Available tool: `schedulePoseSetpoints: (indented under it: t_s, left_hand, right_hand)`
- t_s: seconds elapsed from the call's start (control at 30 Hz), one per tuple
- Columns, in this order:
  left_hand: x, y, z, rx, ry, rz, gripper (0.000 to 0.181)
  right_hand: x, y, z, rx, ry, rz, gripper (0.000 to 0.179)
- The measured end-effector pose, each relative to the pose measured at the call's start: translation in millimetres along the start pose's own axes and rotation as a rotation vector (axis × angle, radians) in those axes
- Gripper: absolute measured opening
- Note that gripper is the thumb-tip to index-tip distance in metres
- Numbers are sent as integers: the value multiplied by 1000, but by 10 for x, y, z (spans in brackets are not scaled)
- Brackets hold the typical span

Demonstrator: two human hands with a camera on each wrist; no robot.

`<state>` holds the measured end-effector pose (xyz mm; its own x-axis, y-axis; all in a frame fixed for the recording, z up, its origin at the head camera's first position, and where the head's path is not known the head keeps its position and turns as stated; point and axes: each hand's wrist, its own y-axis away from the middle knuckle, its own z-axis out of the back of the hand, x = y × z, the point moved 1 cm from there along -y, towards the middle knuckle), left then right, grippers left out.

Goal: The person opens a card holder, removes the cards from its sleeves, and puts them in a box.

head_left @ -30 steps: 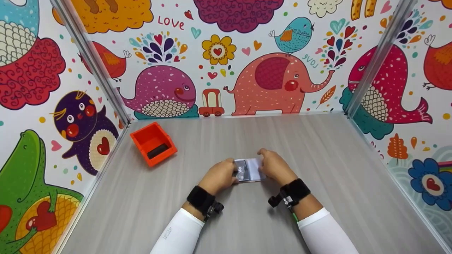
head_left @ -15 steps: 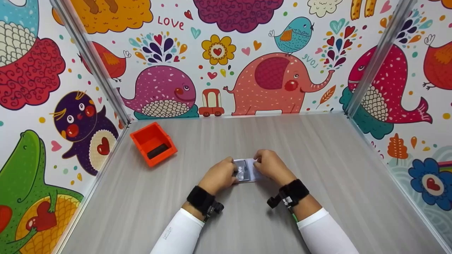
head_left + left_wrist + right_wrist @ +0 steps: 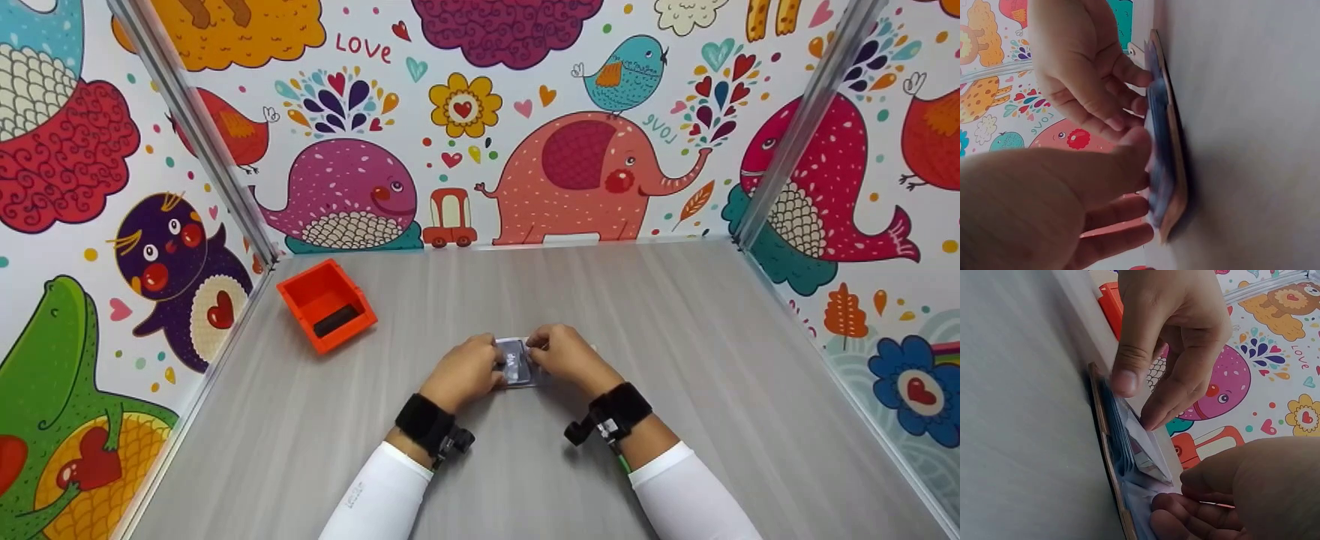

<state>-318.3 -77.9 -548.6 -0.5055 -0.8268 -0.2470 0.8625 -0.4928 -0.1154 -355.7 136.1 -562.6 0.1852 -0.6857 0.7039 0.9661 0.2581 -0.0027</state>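
A small card holder [image 3: 514, 366] with clear sleeves lies spread on the table, its dark cover showing from the side in both wrist views. My left hand [image 3: 463, 373] grips its left part, the thumb by one edge and the fingers by the other. My right hand [image 3: 570, 356] is over the right part and hides most of it. In the right wrist view, the sleeves [image 3: 1123, 439] stand fanned up in a stack, a corner of the top one beside my right thumb [image 3: 1204, 478]. I cannot tell whether the right fingertips pinch that corner.
An orange open bin [image 3: 319, 292] sits at the far left of the table, with a dark oblong object [image 3: 337, 320] inside. Walls printed with cartoon animals [image 3: 574, 176] close off the back and both sides. Metal rails [image 3: 202, 142] run along the corners.
My right hand has moved left across the holder, from its right edge to the sleeves in the middle, covering the pale right part. My left hand and the bin have stayed put.
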Motion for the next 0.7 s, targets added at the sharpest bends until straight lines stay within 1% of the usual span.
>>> schedulePoseSetpoints:
  t_s: [0.1,0.33,0.57,0.7]
  left_hand:
    - [6,1,10,1,-15,2,17]
    - [16,-2,-2,-32,-31,9,18]
    - [-3,-3,-18,-56,-44,-41,18]
    - [-11,-4,-29,-59,-51,-47,18]
  right_hand:
    - [-17,-5,-2,3,-25,-18,13]
    - [-32,-14,-9,11,-59,-25,18]
    - [-39,-14,-10,36,-92,-20,31]
    - [-51,-11,-2,45,-134,-36,38]
